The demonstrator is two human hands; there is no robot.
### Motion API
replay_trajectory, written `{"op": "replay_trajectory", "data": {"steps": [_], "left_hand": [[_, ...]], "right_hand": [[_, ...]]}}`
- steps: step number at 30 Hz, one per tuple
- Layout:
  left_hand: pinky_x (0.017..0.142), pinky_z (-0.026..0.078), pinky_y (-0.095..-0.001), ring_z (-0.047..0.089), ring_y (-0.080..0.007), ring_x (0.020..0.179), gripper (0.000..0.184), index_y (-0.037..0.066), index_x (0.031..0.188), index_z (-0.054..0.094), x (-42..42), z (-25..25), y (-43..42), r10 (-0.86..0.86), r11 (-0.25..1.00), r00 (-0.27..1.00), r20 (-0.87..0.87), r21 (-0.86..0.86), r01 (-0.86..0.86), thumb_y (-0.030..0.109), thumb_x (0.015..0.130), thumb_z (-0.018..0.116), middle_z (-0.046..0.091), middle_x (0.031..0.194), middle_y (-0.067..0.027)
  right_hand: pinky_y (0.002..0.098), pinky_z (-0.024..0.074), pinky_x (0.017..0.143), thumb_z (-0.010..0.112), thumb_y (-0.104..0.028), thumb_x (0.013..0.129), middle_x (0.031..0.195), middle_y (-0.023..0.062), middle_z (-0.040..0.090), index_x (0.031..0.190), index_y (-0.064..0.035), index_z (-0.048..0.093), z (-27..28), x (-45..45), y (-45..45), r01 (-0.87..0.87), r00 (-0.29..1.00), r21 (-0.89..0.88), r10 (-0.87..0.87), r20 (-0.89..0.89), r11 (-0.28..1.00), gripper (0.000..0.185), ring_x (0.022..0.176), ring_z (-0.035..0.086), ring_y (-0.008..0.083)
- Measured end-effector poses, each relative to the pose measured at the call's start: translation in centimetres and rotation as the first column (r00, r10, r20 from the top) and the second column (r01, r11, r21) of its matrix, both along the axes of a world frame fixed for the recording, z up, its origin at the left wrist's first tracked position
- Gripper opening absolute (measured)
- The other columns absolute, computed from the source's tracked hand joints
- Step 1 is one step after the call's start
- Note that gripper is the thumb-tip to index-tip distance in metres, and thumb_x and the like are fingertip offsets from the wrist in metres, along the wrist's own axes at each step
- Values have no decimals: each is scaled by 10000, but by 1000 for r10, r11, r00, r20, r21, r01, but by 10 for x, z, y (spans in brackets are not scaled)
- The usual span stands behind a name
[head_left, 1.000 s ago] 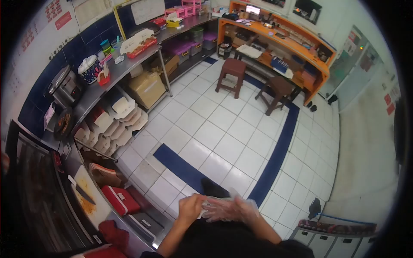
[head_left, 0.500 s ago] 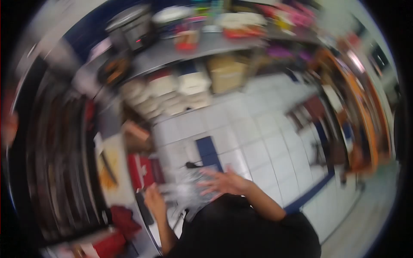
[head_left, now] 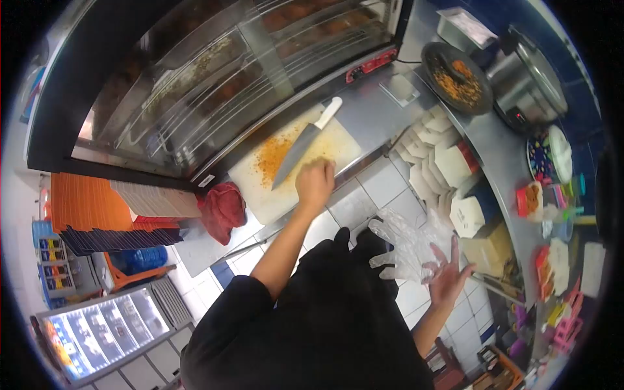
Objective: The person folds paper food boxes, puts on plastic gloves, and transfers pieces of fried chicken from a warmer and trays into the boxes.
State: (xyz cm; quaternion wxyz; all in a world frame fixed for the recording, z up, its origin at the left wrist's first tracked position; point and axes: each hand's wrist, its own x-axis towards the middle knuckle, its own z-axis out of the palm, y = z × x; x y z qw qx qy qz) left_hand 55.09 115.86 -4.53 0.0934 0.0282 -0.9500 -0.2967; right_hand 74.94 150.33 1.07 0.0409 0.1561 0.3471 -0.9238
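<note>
My left hand (head_left: 315, 185) is curled closed at the near edge of a white cutting board (head_left: 348, 149); what its fingers hold, if anything, is hidden. Just beyond it a large knife (head_left: 299, 153) with a white handle lies across the board, among orange crumbs (head_left: 270, 156). My right hand (head_left: 445, 276), off to the right, has its fingers spread. A clear disposable plastic glove (head_left: 406, 240) hangs from those fingers, puffed out and pointing left, above the floor.
A glass display warmer (head_left: 214, 84) stands behind the board. Left of the board lie a red cloth (head_left: 222, 211) and stacked orange boxes (head_left: 88, 201). On the right counter are a mortar with orange bits (head_left: 458, 81) and a cooker (head_left: 530, 84); white food boxes (head_left: 435, 156) sit below.
My view has swung left from the floor and right-hand shelves to the cutting board and warmer. My left hand has moved away from the glove to the board's edge. The glove stays at my right hand.
</note>
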Motion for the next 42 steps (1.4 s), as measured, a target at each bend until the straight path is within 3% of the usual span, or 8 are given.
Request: {"op": "replay_trajectory", "data": {"steps": [6, 17, 23, 26, 29, 32, 36, 42], "left_hand": [[969, 419, -539, 594, -327, 1148, 335, 97, 1272, 596, -185, -58, 24, 10, 850, 986, -166, -518, -95, 212, 966, 523, 712, 1110, -131], [963, 432, -498, 594, -366, 1007, 594, -2, 1443, 432, -160, 54, 5, -71, 867, 996, -47, -497, 38, 183, 914, 628, 671, 1029, -194], [987, 425, -501, 579, -351, 1049, 626, -1, 1465, 411, -121, 68, 5, -95, 939, 993, 67, -326, 112, 166, 908, 644, 659, 1078, -179], [1047, 406, -507, 580, -328, 1094, 602, 33, 1471, 418, -141, -8, 6, -111, 897, 990, 86, -420, 137, 185, 924, 618, 655, 1115, -166], [1094, 370, -530, 576, -313, 1137, 571, 65, 1468, 431, -138, -44, 5, -54, 862, 994, 90, -499, 92, 185, 934, 595, 646, 1152, -158], [1066, 366, -558, 578, -347, 1132, 429, 54, 1337, 536, -123, -37, -13, 98, 891, 988, -118, -432, -140, 138, 918, 574, 652, 1133, -174], [905, 461, -493, 618, -410, 993, 269, 3, 1134, 647, -20, -36, -103, 511, 773, 811, -285, -260, -579, 53, 876, 590, 674, 1062, -220], [975, 442, -441, 602, -371, 1078, 271, -34, 1187, 635, 67, -38, -183, 742, 590, 603, -292, -143, -795, 110, 982, 530, 660, 1137, -226]], "right_hand": [[428, 632, 529, 357, -819, 872, 1364, 309, 524, 1605, -149, 85, -28, -189, 17, -441, 897, 30, 441, 18, 897, 1029, 888, 706, 372], [389, 527, 715, 210, -795, 939, 1372, 176, 562, 1610, -232, 147, -99, -373, -102, -950, 295, -87, 952, 81, 301, 879, 980, 619, 234], [341, 514, 779, 361, -666, 1007, 1147, 97, 682, 1532, -145, 349, -190, -408, -218, -795, 480, -372, 872, 95, 479, 740, 931, 640, 197], [426, 500, 898, 511, -320, 1010, 1138, 131, 692, 1404, -27, 501, -198, -456, -179, -222, 805, 885, 589, -71, 410, 491, 1037, 650, 293], [545, 336, 1128, 514, -188, 948, 1413, 213, 542, 1419, 5, 484, -184, -511, -152, 344, 757, 916, 638, -140, -207, 510, 1339, 489, 344], [553, 186, 1209, 479, -259, 973, 1526, 197, 431, 1459, -16, 453, -161, -524, -164, 284, 673, 849, 723, 154, -445, 543, 1464, 339, 298], [525, 154, 1230, 464, -295, 978, 1567, 146, 396, 1495, -31, 402, -166, -487, -176, 459, 242, 855, 960, 144, -243, 584, 1485, 310, 274], [523, 190, 1223, 527, -372, 952, 1487, 106, 493, 1328, -87, 578, -125, -394, -89, 398, 134, 887, 971, 197, -235, 475, 1432, 396, 298]]}}
